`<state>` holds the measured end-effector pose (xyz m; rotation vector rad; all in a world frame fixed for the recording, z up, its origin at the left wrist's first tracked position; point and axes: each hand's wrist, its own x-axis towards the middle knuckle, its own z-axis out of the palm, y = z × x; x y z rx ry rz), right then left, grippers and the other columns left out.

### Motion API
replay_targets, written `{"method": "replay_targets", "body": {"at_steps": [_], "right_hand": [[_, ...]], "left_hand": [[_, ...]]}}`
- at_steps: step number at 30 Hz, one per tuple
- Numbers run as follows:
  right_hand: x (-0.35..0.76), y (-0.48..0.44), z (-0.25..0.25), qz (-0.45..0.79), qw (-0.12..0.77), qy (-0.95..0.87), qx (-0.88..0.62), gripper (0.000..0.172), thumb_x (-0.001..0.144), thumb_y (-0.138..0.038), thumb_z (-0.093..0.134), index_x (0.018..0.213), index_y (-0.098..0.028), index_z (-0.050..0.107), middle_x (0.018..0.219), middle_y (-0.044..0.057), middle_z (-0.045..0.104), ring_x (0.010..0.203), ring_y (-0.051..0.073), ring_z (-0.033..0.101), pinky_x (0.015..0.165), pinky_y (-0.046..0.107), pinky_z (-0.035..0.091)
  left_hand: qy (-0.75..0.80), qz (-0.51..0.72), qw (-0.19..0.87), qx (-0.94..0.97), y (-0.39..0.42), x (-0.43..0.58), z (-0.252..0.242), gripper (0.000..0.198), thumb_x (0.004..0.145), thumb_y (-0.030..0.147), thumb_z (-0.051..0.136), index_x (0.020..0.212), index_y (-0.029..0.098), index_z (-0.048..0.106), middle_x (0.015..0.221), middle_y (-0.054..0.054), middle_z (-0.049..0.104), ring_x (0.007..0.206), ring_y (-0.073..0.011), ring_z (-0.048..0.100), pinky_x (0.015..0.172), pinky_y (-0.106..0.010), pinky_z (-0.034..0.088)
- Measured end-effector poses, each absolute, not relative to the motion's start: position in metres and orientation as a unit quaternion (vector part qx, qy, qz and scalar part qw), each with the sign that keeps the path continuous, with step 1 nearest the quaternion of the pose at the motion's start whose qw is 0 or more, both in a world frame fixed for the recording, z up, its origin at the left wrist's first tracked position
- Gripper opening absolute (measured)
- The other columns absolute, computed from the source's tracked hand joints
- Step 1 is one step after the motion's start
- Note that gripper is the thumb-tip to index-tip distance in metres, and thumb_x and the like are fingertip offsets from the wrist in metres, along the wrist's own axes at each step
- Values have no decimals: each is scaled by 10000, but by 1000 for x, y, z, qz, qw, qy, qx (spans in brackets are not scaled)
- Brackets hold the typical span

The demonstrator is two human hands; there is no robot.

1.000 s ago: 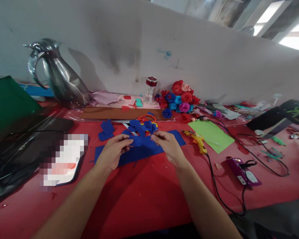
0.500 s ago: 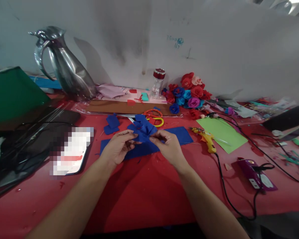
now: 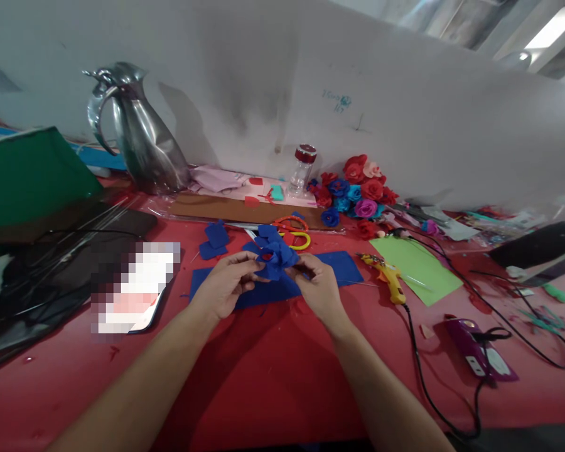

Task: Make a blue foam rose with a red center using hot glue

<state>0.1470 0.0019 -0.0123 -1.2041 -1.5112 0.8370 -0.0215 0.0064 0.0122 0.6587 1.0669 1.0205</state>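
Observation:
Between my two hands is a blue paper flower [image 3: 277, 258] with curled petals. My left hand [image 3: 230, 279] pinches its left side, fingers closed on the edge. On its right side, the thumb and fingers of my right hand [image 3: 316, 282] are closed on another petal. Under the flower lies a flat blue paper sheet [image 3: 343, 267] on the red table [image 3: 273, 370]. Loose cut blue petals [image 3: 215, 237] rest just beyond my left hand. Behind the flower are scissors with orange and yellow handles [image 3: 301, 240], partly hidden by it.
To the right lie a yellow glue gun [image 3: 390, 282] with a black cord, a green sheet [image 3: 417, 270] and a purple power strip [image 3: 480, 351]. A phone [image 3: 141, 289] lies left. Behind stand a metal jug [image 3: 145, 135], a glass bottle [image 3: 301, 172] and finished paper flowers [image 3: 358, 188].
The blue flower has been turned in my fingers, and a curled opening now shows on its left side. Both hands still hold it. The camera view has tilted slightly.

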Motion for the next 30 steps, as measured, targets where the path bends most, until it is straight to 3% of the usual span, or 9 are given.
{"method": "replay_targets", "body": {"at_steps": [10, 17, 23, 30], "right_hand": [[144, 2, -13, 475, 518, -532, -473, 115, 664, -298, 683, 702, -210, 620, 723, -2, 631, 733, 159, 561, 727, 279, 460], [143, 2, -17, 442, 496, -559, -496, 104, 669, -280, 670, 655, -196, 610, 650, -14, 608, 653, 140, 523, 665, 258, 426], [142, 0, -19, 400, 492, -597, -491, 75, 724, -254, 632, 732, -187, 666, 720, 3, 672, 697, 155, 582, 692, 263, 435], [140, 0, -19, 376, 494, -605, -499, 74, 722, -255, 637, 702, -193, 672, 694, 2, 676, 673, 156, 584, 658, 256, 435]], "left_hand": [[498, 470, 674, 276, 7, -21, 15, 115, 565, 117, 680, 593, 166, 580, 518, 18, 598, 509, -113, 630, 389, -157, 250], [490, 465, 678, 288, 6, -21, 12, 101, 581, 131, 677, 602, 164, 583, 519, 17, 584, 523, -129, 641, 403, -169, 254], [478, 471, 689, 274, 6, -20, 12, 132, 540, 113, 691, 607, 156, 586, 539, 17, 599, 504, -114, 626, 404, -164, 268], [447, 487, 708, 249, 8, -21, 10, 67, 586, 127, 668, 607, 146, 608, 543, -9, 618, 487, -86, 572, 389, -147, 290]]}}
